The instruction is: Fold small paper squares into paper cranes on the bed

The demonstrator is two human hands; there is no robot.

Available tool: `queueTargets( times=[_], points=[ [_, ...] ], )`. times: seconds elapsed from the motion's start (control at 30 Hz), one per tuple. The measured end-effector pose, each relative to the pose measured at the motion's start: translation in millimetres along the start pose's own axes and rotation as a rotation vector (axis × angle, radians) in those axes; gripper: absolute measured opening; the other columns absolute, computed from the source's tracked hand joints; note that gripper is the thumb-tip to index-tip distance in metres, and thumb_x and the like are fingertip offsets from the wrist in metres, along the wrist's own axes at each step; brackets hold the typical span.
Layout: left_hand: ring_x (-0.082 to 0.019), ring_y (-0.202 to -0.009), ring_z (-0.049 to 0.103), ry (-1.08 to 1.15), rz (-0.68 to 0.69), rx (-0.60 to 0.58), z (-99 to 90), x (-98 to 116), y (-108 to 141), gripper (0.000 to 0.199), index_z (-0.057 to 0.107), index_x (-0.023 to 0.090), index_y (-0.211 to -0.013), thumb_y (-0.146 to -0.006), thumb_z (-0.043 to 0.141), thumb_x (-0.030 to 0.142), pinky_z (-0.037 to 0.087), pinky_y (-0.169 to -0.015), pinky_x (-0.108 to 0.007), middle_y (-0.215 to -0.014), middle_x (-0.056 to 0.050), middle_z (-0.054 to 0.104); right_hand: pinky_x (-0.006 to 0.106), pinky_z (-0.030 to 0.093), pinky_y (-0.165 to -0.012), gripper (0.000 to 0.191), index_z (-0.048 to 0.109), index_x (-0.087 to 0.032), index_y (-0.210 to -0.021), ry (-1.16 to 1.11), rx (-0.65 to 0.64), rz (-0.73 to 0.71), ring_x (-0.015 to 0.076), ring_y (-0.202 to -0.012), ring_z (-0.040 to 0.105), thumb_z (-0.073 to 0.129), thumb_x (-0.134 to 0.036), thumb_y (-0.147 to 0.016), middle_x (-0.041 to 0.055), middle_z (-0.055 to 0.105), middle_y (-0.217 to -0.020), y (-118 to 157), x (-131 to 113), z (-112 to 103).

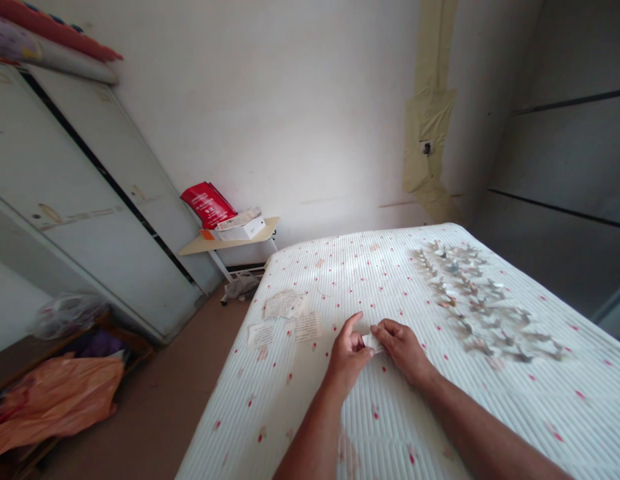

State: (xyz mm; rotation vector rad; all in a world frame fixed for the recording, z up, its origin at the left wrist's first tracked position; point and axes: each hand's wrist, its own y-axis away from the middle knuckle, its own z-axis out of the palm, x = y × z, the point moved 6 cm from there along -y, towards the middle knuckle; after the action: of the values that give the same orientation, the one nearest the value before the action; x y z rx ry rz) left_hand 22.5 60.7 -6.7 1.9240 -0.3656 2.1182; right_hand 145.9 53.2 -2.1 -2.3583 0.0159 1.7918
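Note:
A small folded piece of paper [373, 343] is held between my two hands, just above the mattress. My left hand [349, 347] pinches its left side with the thumb, while the index finger points up and away. My right hand [399, 343] grips the other side, its fingers curled over the paper and partly hiding it. To the left lie several printed paper sheets [307, 327], some overlapping. On the right, rows of small folded paper figures [470, 303] stand on the cover; their exact shape is blurred.
The mattress [290, 420] has a white ribbed cover with red specks. Behind it at left, a small table [193, 247] bears a red bag [209, 205] and a white box [243, 229]. A wardrobe [90, 180] and an orange plastic bag [65, 393] are on the left.

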Motion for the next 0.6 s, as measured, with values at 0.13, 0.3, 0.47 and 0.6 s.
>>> queueTargets(
  times=[0.13,0.3,0.47,0.6],
  points=[
    [-0.006,-0.049,0.033,0.032,-0.012,0.026,-1.4,1,0,0.073,0.035,0.018,-0.130,-0.062,0.063,0.016,0.023,-0.050,-0.019,-0.054,0.009,0.038,0.022,0.027,-0.047,0.039,0.042,-0.018,-0.056,-0.012,-0.050,0.003,0.0089,-0.049,0.032,0.046,-0.050,-0.078,-0.0053,0.034,-0.052,0,-2,2],
    [-0.006,-0.051,0.036,0.074,-0.028,0.041,-2.4,-2,-1,0.079,0.031,0.019,-0.132,-0.061,0.066,0.016,0.026,-0.052,-0.019,-0.056,0.008,0.041,0.021,0.026,-0.048,0.032,0.043,-0.017,-0.056,-0.032,-0.142,-0.023,0.0085,-0.051,0.031,0.054,-0.042,-0.074,-0.0055,0.034,-0.054,0,-2,8],
    [-0.006,-0.050,0.036,0.052,-0.016,0.031,-2.2,-3,-1,0.077,0.032,0.017,-0.131,-0.061,0.064,0.013,0.027,-0.051,-0.019,-0.053,0.009,0.040,0.021,0.024,-0.047,0.032,0.042,-0.017,-0.055,-0.063,-0.116,-0.020,0.0080,-0.051,0.029,0.055,-0.041,-0.073,-0.0058,0.031,-0.053,0,1,8],
    [-0.005,-0.049,0.035,0.026,-0.001,0.028,-3.1,0,-2,0.077,0.033,0.018,-0.131,-0.061,0.062,0.009,0.027,-0.050,-0.018,-0.052,0.009,0.039,0.021,0.024,-0.046,0.035,0.039,-0.017,-0.054,-0.147,-0.140,0.009,0.0075,-0.050,0.028,0.056,-0.042,-0.073,-0.0060,0.030,-0.053,0,4,10]
  ],
)
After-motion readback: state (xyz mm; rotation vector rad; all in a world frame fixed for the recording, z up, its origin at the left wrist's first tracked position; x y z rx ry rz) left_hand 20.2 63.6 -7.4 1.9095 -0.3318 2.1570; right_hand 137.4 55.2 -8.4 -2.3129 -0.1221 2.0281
